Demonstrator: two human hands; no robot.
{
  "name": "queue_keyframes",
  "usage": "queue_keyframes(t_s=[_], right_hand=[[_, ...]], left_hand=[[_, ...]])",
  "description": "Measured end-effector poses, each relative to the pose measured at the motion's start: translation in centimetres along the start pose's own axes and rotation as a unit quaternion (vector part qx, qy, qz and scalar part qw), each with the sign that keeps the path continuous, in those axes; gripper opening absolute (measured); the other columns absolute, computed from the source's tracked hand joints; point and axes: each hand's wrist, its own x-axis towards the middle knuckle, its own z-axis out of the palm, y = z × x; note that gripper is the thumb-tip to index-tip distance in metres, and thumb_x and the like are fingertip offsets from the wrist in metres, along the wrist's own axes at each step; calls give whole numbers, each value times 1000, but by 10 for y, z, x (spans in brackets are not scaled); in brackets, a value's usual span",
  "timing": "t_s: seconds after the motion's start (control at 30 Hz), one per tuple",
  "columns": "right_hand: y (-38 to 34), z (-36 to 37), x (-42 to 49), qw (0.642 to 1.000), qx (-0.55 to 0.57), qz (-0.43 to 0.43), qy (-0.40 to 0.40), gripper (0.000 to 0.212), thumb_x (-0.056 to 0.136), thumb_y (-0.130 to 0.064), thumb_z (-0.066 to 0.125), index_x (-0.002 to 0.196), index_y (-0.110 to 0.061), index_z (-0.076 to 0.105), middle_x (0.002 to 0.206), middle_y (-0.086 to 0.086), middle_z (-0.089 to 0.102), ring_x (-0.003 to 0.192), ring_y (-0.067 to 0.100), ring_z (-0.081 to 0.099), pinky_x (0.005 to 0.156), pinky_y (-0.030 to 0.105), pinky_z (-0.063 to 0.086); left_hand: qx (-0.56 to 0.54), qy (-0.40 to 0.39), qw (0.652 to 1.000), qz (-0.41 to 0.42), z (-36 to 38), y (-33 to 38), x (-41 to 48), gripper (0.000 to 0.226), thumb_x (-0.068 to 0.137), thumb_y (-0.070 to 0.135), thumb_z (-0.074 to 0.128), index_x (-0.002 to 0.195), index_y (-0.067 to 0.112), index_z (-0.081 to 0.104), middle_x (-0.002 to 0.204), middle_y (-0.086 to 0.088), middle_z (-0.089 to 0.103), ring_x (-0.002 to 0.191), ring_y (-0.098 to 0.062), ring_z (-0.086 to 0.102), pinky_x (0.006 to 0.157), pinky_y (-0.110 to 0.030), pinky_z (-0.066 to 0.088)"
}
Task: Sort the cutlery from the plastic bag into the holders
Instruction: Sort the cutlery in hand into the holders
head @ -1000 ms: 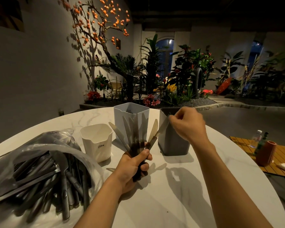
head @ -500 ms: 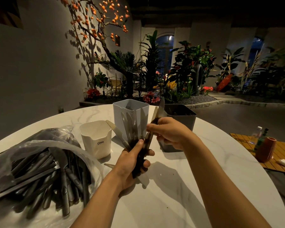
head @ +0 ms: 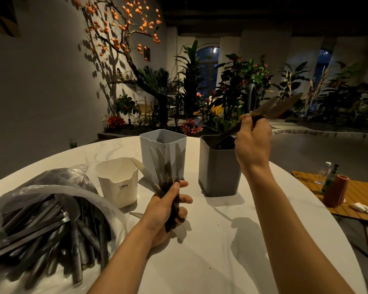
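Over the dark holder [head: 219, 166] near the counter's [head: 210, 240] far edge, the right hand [head: 252, 143] pinches what look like two stiff, slippery knives [head: 278, 106] mid-handle, while the left hand [head: 168, 206] grips a fanned knife bundle [head: 165, 166] by its handles.

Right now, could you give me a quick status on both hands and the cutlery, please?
Left hand grips a fan of knives. Right hand holds knives tilted, handles dipping into the dark holder. Plastic bag still full of cutlery. Nothing blocking the holder mouth.

White marble table [head: 210, 262] bears plastic bag [head: 51, 209] and three holders [head: 219, 172].
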Motion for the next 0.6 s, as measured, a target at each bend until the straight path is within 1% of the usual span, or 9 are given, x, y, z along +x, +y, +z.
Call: queue_keyframes(t_s=[0.07, 0.13, 0.17, 0.2, 0.27, 0.37, 0.4, 0.5, 0.6], right_hand=[[-3, -1, 0, 998, -8, -45, 38, 16, 108, -21, 43, 94, -17, 50, 83, -1, 52, 70, 7, 52, 57, 10, 45], [3, 0, 2, 996, -50, -69, 33, 15, 108, -20, 42, 100, -12, 51, 91, 6, 54, 72, 8, 51, 59, 12, 45], [9, 1, 4, 994, -82, -68, 17, 16, 108, -22, 42, 101, -11, 52, 96, 9, 56, 74, 10, 52, 62, 17, 47], [17, 2, 4, 991, -117, -64, -1, 18, 107, -24, 42, 101, -12, 53, 98, 11, 57, 78, 14, 54, 67, 28, 51], [32, 4, 3, 979, -194, -54, -21, 25, 106, -32, 40, 100, -14, 56, 100, 10, 59, 91, 28, 57, 73, 45, 52], [43, 3, -7, 935, -352, -8, -51, 32, 107, -38, 38, 106, -14, 59, 118, 9, 51, 116, 33, 41, 86, 43, 39], [47, 3, -9, 919, -389, 13, -65, 30, 107, -39, 39, 107, -16, 58, 125, 10, 45, 122, 34, 34, 92, 47, 36], [53, 1, -12, 901, -413, 73, -113, 27, 106, -44, 39, 106, -22, 54, 139, 8, 32, 131, 35, 24, 105, 55, 30], [52, 2, -10, 908, -393, 81, -123, 30, 105, -49, 39, 104, -23, 53, 139, 8, 31, 132, 34, 24, 105, 56, 31]], left_hand=[[1, 2, 1000, -1, 1, 0, 0, 29, 104, 33, 51, 119, 14, 68, 82, -11, 70, 51, -14, 56, 45, -22, 44], [1, 5, 1000, -3, 1, 0, 0, 29, 104, 33, 52, 119, 15, 68, 81, -11, 70, 51, -14, 55, 45, -23, 43], [0, 7, 1000, -5, 1, 0, 0, 29, 104, 33, 52, 119, 15, 69, 81, -10, 69, 51, -14, 54, 44, -23, 43], [-1, 9, 1000, -8, 1, -1, 1, 29, 104, 33, 52, 119, 15, 69, 80, -10, 68, 51, -14, 53, 45, -23, 42], [-1, 13, 1000, -13, 0, -2, 2, 30, 104, 34, 52, 120, 16, 69, 76, -8, 64, 51, -14, 49, 46, -24, 40], [5, 16, 1000, -10, -1, -2, 3, 31, 105, 34, 50, 121, 16, 69, 69, -6, 56, 50, -13, 42, 48, -23, 40], [5, 16, 1000, -9, -1, -2, 3, 31, 105, 34, 49, 121, 16, 68, 68, -5, 54, 49, -13, 41, 48, -23, 40], [-2, 9, 1000, -8, 0, -2, 4, 32, 106, 34, 47, 123, 15, 66, 64, -3, 49, 47, -12, 38, 46, -23, 39], [4, 11, 1000, -8, -1, -2, 4, 32, 106, 35, 47, 123, 16, 66, 63, -2, 49, 47, -11, 39, 49, -23, 38]])
